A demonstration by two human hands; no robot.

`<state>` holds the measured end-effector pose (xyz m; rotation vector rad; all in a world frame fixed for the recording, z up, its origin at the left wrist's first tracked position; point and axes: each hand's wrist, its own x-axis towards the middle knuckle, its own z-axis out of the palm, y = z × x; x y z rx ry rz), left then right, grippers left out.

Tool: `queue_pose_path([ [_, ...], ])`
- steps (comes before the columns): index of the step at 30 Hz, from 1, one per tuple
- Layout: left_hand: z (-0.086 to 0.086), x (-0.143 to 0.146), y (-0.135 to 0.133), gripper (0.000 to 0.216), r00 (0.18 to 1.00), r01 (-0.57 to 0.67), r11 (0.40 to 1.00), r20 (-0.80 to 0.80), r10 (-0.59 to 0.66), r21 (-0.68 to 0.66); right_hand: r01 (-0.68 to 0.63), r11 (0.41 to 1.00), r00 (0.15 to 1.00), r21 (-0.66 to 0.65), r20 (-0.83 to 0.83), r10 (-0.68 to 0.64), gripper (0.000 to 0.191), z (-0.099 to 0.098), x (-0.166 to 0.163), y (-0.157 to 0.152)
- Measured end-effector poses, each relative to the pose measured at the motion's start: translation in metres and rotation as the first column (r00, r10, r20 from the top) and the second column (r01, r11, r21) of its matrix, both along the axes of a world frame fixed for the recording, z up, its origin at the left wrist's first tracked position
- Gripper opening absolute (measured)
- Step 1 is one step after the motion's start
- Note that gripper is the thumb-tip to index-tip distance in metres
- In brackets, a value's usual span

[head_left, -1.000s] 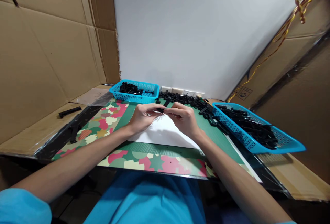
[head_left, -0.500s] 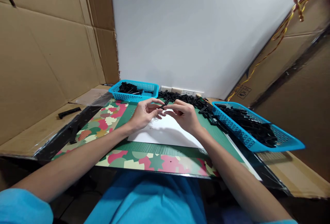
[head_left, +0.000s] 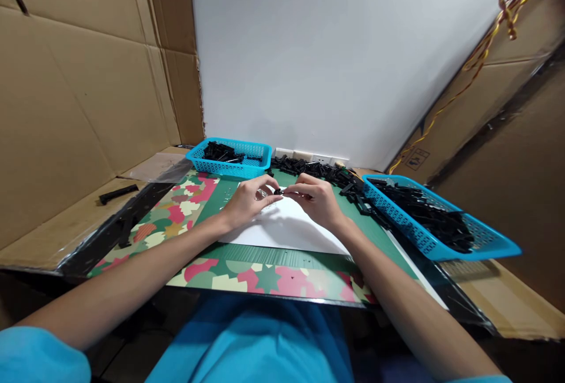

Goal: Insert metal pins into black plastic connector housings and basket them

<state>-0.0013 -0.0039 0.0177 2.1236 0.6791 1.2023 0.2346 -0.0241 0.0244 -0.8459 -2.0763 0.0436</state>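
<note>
Between thumb and fingers, my left hand (head_left: 248, 199) pinches a small black plastic part (head_left: 278, 192) above a white sheet of paper (head_left: 291, 227). My right hand (head_left: 318, 199) meets it from the other side, its thumb and forefinger pressed together at the part's right end. Whether those right fingertips also hold a tiny piece is too small to tell. Little shiny bits (head_left: 268, 211) lie on the paper under my left hand, partly covered by it.
A blue basket (head_left: 207, 166) of black parts stands at the back left, another blue basket (head_left: 397, 218) at the right. Loose black parts (head_left: 309, 166) are heaped along the wall. A single black piece (head_left: 118, 193) lies on cardboard at left. Twisted wire (head_left: 470, 65) hangs at right.
The black part, seen lengthwise and pointing up before, now shows only as a short end between my fingers. My hands have turned it and sit slightly lower.
</note>
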Motion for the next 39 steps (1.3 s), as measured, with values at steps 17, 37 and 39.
queue_pose_path([
  [17, -0.012, -0.004, -0.001, 0.016, 0.915, -0.093, 0.968, -0.363, 0.175, 0.231, 0.138, 0.978, 0.988, -0.156, 0.095, -0.124, 0.025, 0.006, 0.011, 0.007],
  [37, -0.013, -0.003, -0.004, 0.014, 0.900, -0.095, 0.956, -0.386, 0.202, 0.278, -0.099, 0.855, 0.925, -0.509, -0.364, -0.110, 0.031, -0.018, -0.023, 0.008],
  [39, -0.013, -0.003, -0.004, 0.014, 0.899, -0.091, 0.958, -0.392, 0.197, 0.271, -0.105, 0.858, 0.924, -0.503, -0.369, -0.103, 0.032, -0.018, -0.023, 0.008],
])
